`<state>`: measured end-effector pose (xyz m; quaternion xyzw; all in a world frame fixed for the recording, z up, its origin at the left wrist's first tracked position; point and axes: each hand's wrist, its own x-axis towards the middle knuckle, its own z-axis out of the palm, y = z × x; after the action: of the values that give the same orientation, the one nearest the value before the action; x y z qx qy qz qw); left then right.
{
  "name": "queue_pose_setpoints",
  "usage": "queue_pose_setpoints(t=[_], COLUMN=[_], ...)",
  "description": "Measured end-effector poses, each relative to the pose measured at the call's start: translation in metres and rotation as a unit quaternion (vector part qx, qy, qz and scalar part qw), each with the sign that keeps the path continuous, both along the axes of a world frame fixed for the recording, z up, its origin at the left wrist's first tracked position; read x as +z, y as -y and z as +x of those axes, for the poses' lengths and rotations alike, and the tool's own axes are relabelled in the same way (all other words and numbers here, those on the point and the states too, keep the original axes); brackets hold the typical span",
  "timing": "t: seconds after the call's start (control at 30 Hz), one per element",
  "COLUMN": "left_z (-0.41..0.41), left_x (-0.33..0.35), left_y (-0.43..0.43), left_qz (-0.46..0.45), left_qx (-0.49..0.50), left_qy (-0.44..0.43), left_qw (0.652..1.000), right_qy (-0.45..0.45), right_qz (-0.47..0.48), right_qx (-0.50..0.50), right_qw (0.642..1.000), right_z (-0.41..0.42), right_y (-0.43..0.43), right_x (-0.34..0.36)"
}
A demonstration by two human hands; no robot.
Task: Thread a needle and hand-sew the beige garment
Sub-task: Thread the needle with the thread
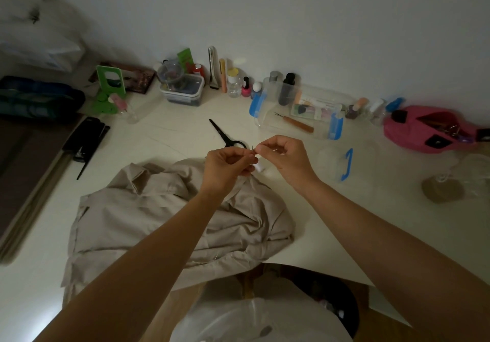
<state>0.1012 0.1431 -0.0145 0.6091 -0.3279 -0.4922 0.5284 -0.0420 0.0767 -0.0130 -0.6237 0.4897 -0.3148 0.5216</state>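
Over the far edge of the beige garment (159, 217), the left hand (228, 168) and right hand (287, 156) meet, fingertips pinching a thin needle (253, 148). Black scissors (228, 137) lie just beyond the garment.

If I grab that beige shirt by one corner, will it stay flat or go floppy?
Probably floppy: the beige shirt already lies crumpled in soft folds on the table. It looks thin, so it is likely light. Being bunched up, a pulled corner would probably drag the rest along.

Garment (148, 217) — matt beige cloth; table (164, 134) — smooth.
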Motion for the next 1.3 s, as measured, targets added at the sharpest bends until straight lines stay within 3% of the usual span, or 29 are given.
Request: queue_pose_setpoints(t=[0.3,1.3], left_z=[-0.0007,0.0002], left_x=[-0.0014,-0.002], left_y=[-0.0007,-0.0004], left_qz=[-0.004,-0.017], left_qx=[0.005,0.002], left_qy=[0.007,0.026], left_qw=[1.0,0.999], right_qy=[-0.035,-0.04], right_qz=[-0.035,-0.027], right_qx=[0.005,0.02], right_qw=[0.999,0.999], right_z=[0.0022,0.0049], right_y=[-0.001,0.0002], right_x=[-0.0014,0.0015])
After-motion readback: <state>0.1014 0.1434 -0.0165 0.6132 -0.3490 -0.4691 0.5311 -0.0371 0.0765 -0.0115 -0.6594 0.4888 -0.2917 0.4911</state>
